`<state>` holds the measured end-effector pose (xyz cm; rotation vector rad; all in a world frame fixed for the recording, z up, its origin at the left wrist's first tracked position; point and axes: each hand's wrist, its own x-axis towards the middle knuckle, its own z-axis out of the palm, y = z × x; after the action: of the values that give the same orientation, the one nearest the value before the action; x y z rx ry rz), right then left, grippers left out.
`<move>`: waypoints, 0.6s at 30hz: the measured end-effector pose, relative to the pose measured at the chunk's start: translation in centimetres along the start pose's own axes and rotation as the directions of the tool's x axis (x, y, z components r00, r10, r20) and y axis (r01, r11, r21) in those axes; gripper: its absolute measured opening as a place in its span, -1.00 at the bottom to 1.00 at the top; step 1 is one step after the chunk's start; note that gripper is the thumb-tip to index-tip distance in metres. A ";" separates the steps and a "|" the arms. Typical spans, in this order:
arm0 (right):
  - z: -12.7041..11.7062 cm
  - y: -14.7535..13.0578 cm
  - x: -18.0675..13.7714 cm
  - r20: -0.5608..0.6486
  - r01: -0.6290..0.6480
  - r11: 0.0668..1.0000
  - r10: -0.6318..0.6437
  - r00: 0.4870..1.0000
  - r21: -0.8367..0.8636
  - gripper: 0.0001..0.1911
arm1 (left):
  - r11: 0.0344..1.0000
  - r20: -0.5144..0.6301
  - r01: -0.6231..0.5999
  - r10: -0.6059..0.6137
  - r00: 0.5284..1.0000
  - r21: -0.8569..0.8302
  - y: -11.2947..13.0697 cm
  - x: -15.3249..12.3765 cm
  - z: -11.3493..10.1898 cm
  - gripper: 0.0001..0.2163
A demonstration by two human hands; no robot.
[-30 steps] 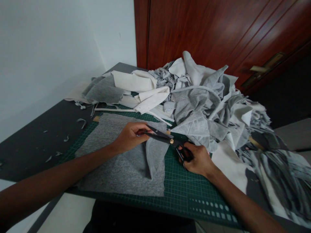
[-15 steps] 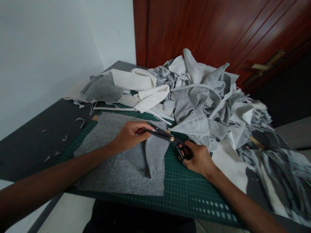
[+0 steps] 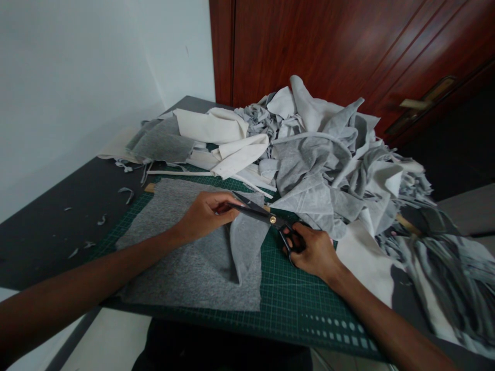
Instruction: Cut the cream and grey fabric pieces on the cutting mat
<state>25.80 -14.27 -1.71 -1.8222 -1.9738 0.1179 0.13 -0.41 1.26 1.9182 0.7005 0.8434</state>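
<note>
A grey fabric piece (image 3: 181, 257) lies flat on the green cutting mat (image 3: 294, 304), with one flap raised in a fold near its right edge. My left hand (image 3: 204, 214) is closed, pinching the fabric's upper edge right by the blade tips. My right hand (image 3: 315, 250) grips the handles of black scissors (image 3: 263, 216), whose blades point left, slightly apart, at the fabric edge between my hands.
A big heap of grey and white fabric scraps (image 3: 320, 154) covers the back and right of the dark table (image 3: 50, 221). Small offcuts (image 3: 126, 191) lie to the left of the mat. A brown wooden door (image 3: 348, 46) stands behind, a white wall at left.
The scissors and both hands have crept slightly up and left along the fabric edge. Otherwise the scene is the same.
</note>
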 end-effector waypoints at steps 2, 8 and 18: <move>0.0 0.1 0.0 0.007 -0.008 1.000 0.008 1.000 0.011 -0.89 | 1.000 0.001 0.023 -0.023 1.000 -0.018 -0.2 0.0 0.1 -0.89; -0.2 0.3 0.1 0.029 -0.033 0.998 0.032 0.999 0.049 -0.89 | 0.998 -0.015 0.039 -0.040 0.999 -0.043 -0.1 -0.2 0.3 -0.85; -0.2 0.6 0.1 0.045 -0.006 0.991 0.000 0.999 0.134 -0.89 | 0.997 -0.019 0.065 -0.066 0.998 -0.043 0.1 0.0 0.2 -0.90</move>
<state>26.41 -14.17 -1.73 -1.7506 -1.9440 0.2879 0.29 -0.54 1.27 1.8416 0.7485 0.8316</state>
